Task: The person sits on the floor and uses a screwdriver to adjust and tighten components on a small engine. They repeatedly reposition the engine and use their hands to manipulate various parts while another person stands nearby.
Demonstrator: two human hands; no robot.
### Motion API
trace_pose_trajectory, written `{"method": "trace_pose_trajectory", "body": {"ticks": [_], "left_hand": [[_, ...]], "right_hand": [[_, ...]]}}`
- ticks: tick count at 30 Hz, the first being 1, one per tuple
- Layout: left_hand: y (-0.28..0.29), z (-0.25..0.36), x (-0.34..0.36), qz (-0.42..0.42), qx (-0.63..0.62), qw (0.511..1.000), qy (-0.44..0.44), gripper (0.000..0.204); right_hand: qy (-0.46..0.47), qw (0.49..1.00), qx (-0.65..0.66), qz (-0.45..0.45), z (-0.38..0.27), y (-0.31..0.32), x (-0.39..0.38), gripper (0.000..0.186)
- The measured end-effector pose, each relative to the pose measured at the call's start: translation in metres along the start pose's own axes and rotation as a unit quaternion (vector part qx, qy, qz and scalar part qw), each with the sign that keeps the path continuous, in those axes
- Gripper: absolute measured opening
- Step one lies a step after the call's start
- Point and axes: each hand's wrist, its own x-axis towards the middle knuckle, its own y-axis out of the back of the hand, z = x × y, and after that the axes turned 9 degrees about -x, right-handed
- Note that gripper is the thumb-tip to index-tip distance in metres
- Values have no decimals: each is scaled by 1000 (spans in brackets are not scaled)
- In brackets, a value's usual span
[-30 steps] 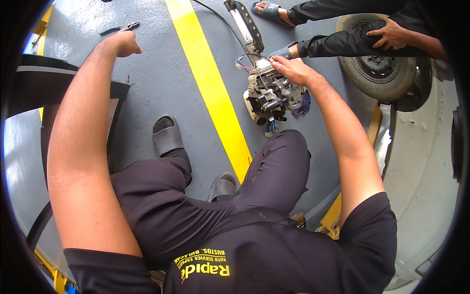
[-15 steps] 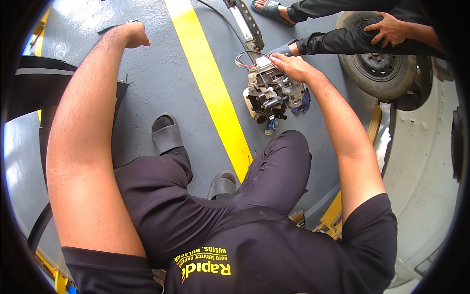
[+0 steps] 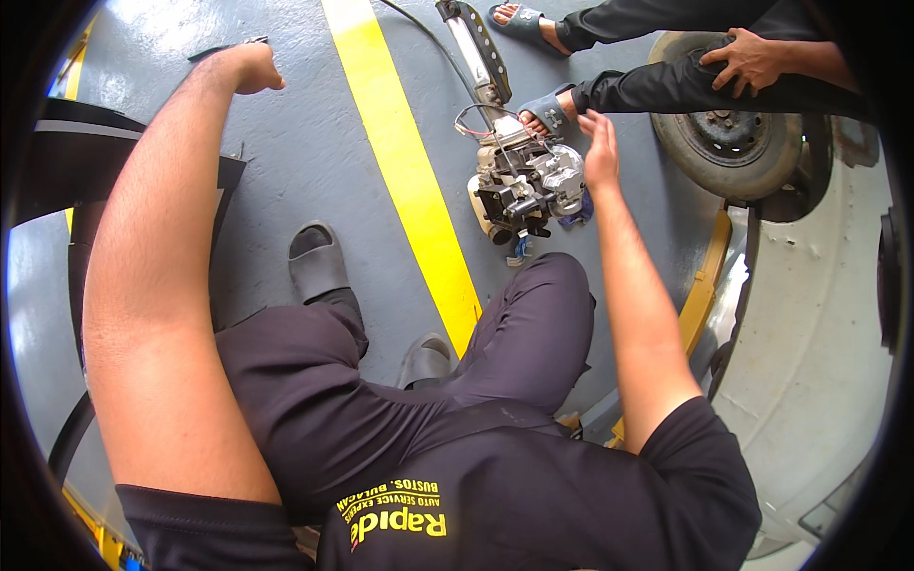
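My left hand is raised at the upper left, its fingers curled closed. A thin dark strip shows behind its knuckles; whether the hand holds it is hidden. My right hand is open, with fingers stretched out, just right of a metal mechanical assembly on the floor. That assembly has silver and black housings, loose thin wires and a silver tube with a dark perforated bracket running to the far side. A blue connector hangs at its near end, and a dark blue cloth lies by its right side.
Another person's legs reach in from the upper right, a hand resting on the knee and a sandalled foot beside the assembly. Behind them is a wheel. A pale vehicle panel fills the right; a yellow stripe crosses the floor.
My right hand has pulled back from the top of the assembly toward the right and turned upright, uncovering the other person's foot. My left hand has shifted slightly left.
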Motion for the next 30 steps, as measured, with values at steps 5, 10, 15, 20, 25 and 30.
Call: {"method": "trace_pose_trajectory", "body": {"ticks": [5,10,15,20,25,30], "left_hand": [[1,2,0,-9,-8,1000,-3,48],[-3,6,2,-7,-5,1000,-1,50],[1,9,5,-14,7,1000,3,50],[3,14,-1,-80,39,996,16,60],[3,-4,-17,-73,9,997,37,58],[2,-18,-23,-84,-8,995,59,61]], "right_hand": [[-108,980,-130,107,15,-21,-44,52],[-81,950,-264,146,5,-27,-55,47],[-63,943,-292,146,1,-27,-54,44],[-59,944,-285,156,-4,-26,-56,39],[-77,940,-299,146,-15,-23,-59,37],[-74,937,-303,159,-17,-23,-60,34]]}}
